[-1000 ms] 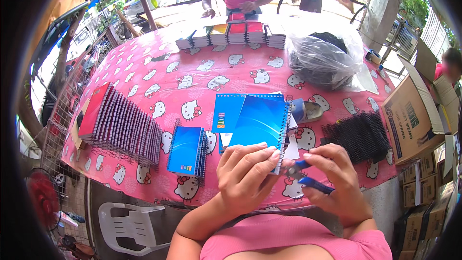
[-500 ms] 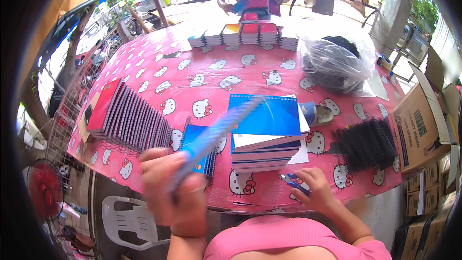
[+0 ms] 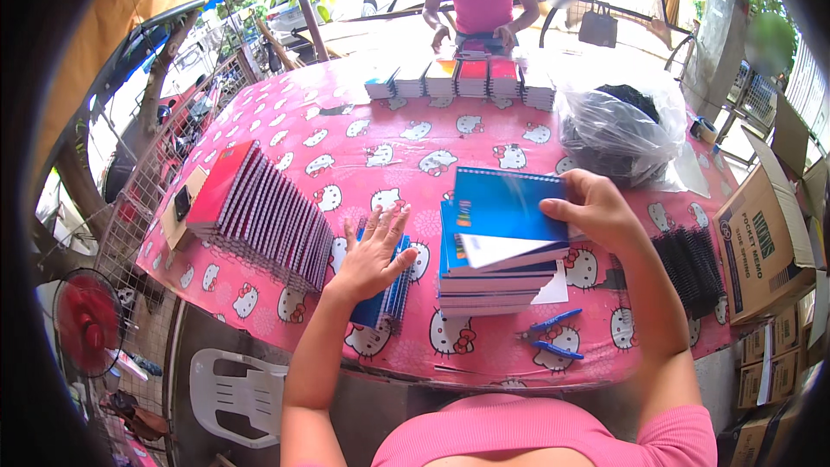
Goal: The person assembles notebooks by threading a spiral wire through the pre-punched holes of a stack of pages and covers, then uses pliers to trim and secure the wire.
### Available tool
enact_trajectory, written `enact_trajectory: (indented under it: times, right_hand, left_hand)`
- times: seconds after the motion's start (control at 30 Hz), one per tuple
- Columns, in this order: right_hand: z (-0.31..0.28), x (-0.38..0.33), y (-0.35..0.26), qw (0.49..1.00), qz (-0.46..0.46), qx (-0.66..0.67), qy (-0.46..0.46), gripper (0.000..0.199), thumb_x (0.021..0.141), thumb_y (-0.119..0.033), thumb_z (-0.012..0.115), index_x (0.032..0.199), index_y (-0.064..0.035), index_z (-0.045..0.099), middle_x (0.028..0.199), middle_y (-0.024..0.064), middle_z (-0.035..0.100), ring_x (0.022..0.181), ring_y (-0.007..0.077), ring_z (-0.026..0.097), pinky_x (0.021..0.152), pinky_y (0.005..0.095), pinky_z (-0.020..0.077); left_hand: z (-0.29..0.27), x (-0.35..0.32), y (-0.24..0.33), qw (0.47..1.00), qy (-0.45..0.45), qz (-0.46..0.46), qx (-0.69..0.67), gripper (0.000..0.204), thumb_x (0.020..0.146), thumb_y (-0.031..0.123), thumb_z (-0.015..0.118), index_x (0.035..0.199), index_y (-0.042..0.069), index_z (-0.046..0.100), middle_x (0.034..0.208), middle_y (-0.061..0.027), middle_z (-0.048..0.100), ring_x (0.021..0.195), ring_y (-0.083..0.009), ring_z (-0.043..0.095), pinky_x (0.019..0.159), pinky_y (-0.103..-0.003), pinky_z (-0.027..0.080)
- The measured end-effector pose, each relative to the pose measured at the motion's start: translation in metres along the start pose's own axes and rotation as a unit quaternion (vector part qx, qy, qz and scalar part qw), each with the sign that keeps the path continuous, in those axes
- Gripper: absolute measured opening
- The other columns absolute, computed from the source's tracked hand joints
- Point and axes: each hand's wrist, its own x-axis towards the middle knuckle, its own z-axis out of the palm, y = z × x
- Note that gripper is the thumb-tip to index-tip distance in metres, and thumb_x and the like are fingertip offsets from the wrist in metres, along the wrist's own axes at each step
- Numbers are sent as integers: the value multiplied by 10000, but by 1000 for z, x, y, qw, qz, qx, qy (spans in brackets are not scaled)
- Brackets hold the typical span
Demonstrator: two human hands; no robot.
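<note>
My left hand [image 3: 373,251] lies with fingers spread on a low pile of blue spiral notebooks [image 3: 370,310]. To its right stands a taller stack of notebook blocks [image 3: 493,301] with white page edges. My right hand [image 3: 603,212] pinches the right edge of the top blue notebook [image 3: 506,207], thumb on the cover; white pages show below its front edge. In front of that stack, untouched, lie blue-handled pliers [image 3: 558,350]. Farther left, a long leaning row of spiral-bound notebooks [image 3: 268,216] has a red cover at its end.
Black spiral coils [image 3: 689,272] lie at the right, near an open cardboard box [image 3: 765,225]. A clear plastic bag [image 3: 618,134] with black contents sits behind. Across the pink tablecloth [image 3: 346,151], another person [image 3: 480,0] stands behind several notebook stacks [image 3: 473,78]. A white chair [image 3: 238,393] stands below left.
My left hand has lowered the raised notebook onto the low pile and opened. My right hand has left the pliers and taken the top notebook's edge. The person opposite has lowered both hands.
</note>
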Motion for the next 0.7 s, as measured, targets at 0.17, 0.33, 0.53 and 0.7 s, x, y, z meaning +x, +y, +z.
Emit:
enact_trajectory:
  times: [0.17, 0.33, 0.53, 0.7]
  right_hand:
    - [-15, -7, 0, 975, -155, 109, 114, 280, 834, -2, 687, 1046, 9, 504, 939, 81, 629, 802, 113, 603, 669, 257, 504]
    - [18, -11, -22, 979, -133, 47, 145, 396, 801, 111, 638, 1107, -13, 420, 901, 50, 577, 835, 112, 558, 749, 265, 470]
    - [41, -14, -16, 967, -193, 150, 74, 406, 805, 110, 619, 1103, -38, 386, 926, 86, 557, 866, 129, 543, 767, 283, 451]
    - [52, -17, -20, 978, -171, 90, 82, 422, 810, 85, 644, 1111, -60, 386, 930, 40, 525, 901, 101, 514, 780, 266, 441]
  left_hand:
    - [-6, 7, 15, 963, 168, -28, -211, 698, 988, 494, 369, 1490, 35, 213, 1545, -211, 200, 1450, -375, 125, 1136, -572, 70]
    - [-66, 19, 108, 747, 387, 160, -516, 615, 968, 252, 558, 1482, 91, 262, 1532, -136, 249, 1423, -259, 235, 1122, -448, 277]
    - [-70, 14, 129, 890, 336, 91, -294, 669, 926, 46, 570, 1498, 122, 231, 1521, -126, 270, 1420, -243, 231, 1112, -437, 280]
    - [-61, 10, 117, 904, 263, 70, -331, 573, 902, 83, 595, 1436, 71, 390, 1467, -188, 373, 1340, -324, 355, 1086, -438, 286]
